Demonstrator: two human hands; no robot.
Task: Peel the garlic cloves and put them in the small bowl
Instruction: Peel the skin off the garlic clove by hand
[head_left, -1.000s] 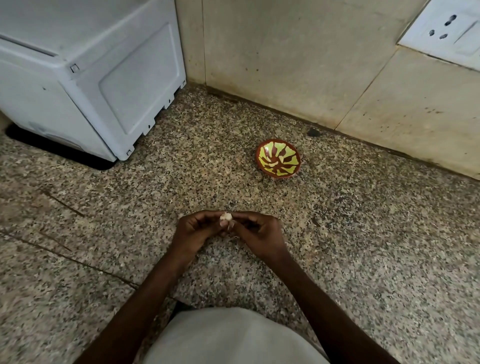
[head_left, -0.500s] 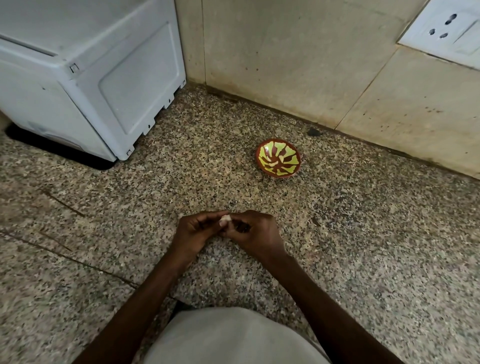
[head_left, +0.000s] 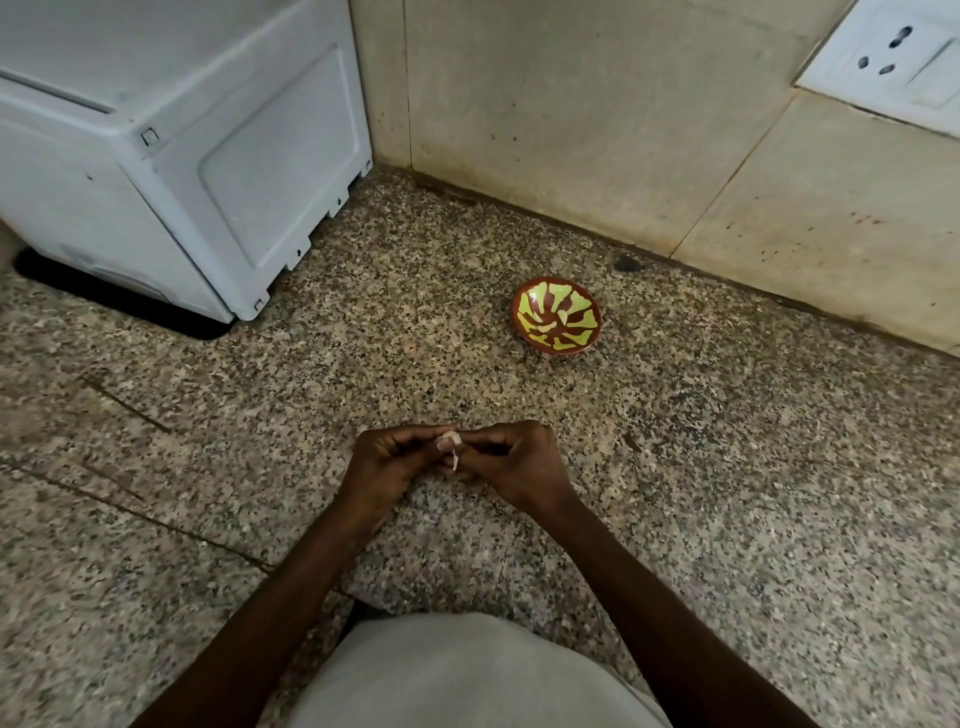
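Fingers of both hands curled in tight, tips bunched together and clamped on one garlic clove right in the middle of the frame. Pretty small thing, mostly hidden, just a pale bit poking out between the thumbs, plus a thin strip of papery skin dangling below it.

Going left to right: big white appliance sitting in the far left corner, angled, on the speckled granite counter. Then left hand, knuckles up, pinching the clove from its side. Right hand pressed up against it from the other side, also pinching the same clove, fingertips touching the left ones. Both held low over the counter, near the body; can't tell if touching the stone or just above it.

Further back and a bit to the right, small bowl, brown with yellow-green splotchy pattern, standing on the counter near the beige wall, well apart from the hands. Couple of pale pieces inside maybe, hard to tell from the pattern. White wall socket up in the top right corner. Light-coloured shirt at the bottom edge.
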